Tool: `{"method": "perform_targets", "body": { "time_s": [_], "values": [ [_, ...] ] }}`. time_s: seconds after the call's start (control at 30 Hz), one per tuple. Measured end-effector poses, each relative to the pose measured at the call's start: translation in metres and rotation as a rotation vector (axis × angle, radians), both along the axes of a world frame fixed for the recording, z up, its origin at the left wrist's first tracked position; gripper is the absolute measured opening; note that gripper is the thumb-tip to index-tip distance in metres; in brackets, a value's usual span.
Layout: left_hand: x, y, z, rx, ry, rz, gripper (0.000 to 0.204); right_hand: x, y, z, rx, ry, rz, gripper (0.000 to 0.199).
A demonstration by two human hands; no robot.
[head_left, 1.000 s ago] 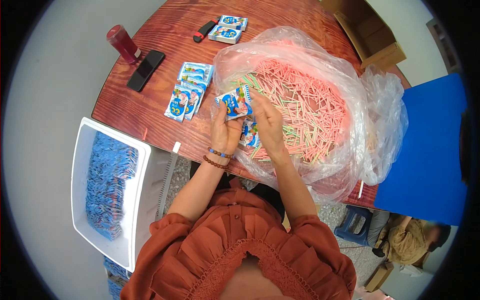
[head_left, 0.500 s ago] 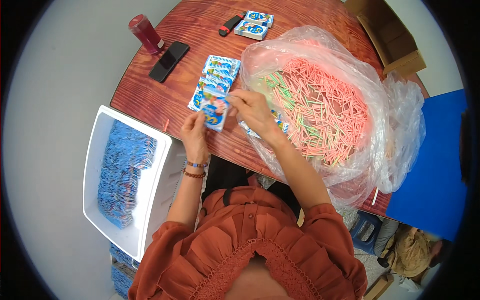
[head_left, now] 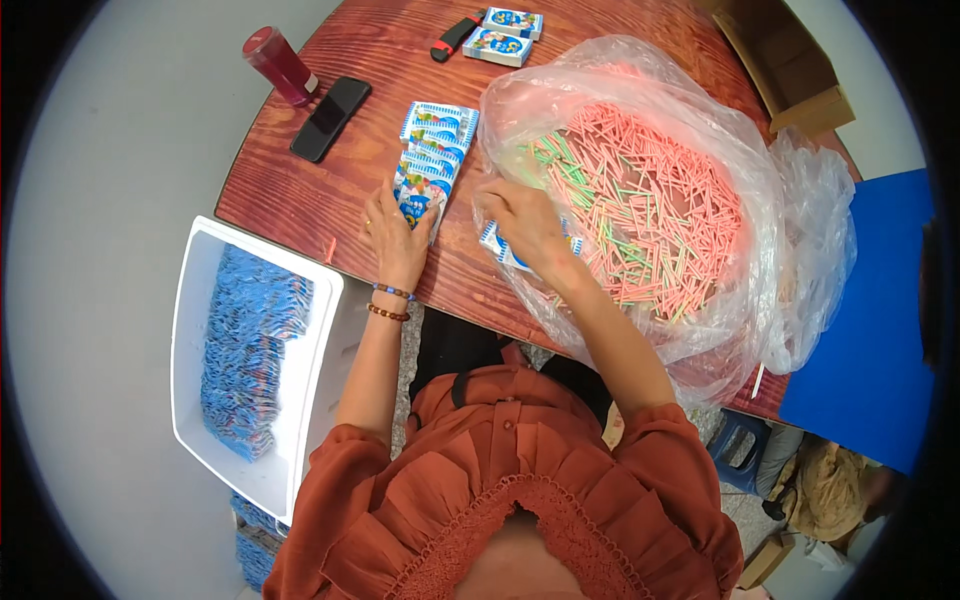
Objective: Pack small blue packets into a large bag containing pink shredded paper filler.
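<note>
My left hand [head_left: 396,242], a ring on one finger, grips the sides of the nearest blue-and-white packet [head_left: 421,196]. That packet lies on an overlapping row of similar packets [head_left: 442,122] on the table. My right hand [head_left: 528,225] is closed with its fingers curled in, just above a few more packets [head_left: 494,239] at the edge of a clear plastic bag [head_left: 500,105]; whatever its fingertips may hold is hidden. Inside the wide-open bag lies a heap of short pink sticks [head_left: 690,190], with some green sticks [head_left: 562,167] on its left side.
A white bin [head_left: 322,330] of blue packets stands left of the reddish wooden table [head_left: 270,190]. Farther off are a phone [head_left: 331,119], a red bottle [head_left: 281,66], a black-and-red cutter [head_left: 457,36] and small boxes [head_left: 497,46]. An open carton [head_left: 790,70] sits at far right.
The packet held between both hands now lies on the near end of the row under my left hand. My right hand has let it go and moved right, toward the packets beside the bag.
</note>
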State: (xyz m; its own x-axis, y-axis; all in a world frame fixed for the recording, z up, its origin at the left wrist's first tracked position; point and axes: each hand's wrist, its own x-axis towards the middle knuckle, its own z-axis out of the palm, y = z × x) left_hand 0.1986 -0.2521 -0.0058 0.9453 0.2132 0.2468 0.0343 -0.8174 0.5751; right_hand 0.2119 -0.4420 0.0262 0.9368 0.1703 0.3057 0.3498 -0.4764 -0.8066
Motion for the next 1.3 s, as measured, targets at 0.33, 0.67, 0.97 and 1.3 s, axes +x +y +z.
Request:
{"method": "perform_targets", "body": {
  "time_s": [0.33,0.67,0.97,1.3],
  "values": [
    [0.01,0.003,-0.013,-0.044,-0.026,0.022,0.067,-0.04,-0.086,0.008,-0.626,-0.001,-0.044,0.024],
    [0.001,-0.001,-0.008,0.006,-0.188,0.046,0.058,-0.031,-0.095,-0.007,-0.564,0.044,-0.003,0.018],
    [-0.021,-0.095,0.004,-0.3,-0.049,-0.403,0.037,-0.032,-0.106,0.001,-0.5,-0.188,0.083,0.013],
    [-0.021,-0.093,0.006,0.047,-0.16,-0.4,0.021,-0.029,-0.104,-0.003,-0.4,-0.042,0.019,0.012]
  ]
}}
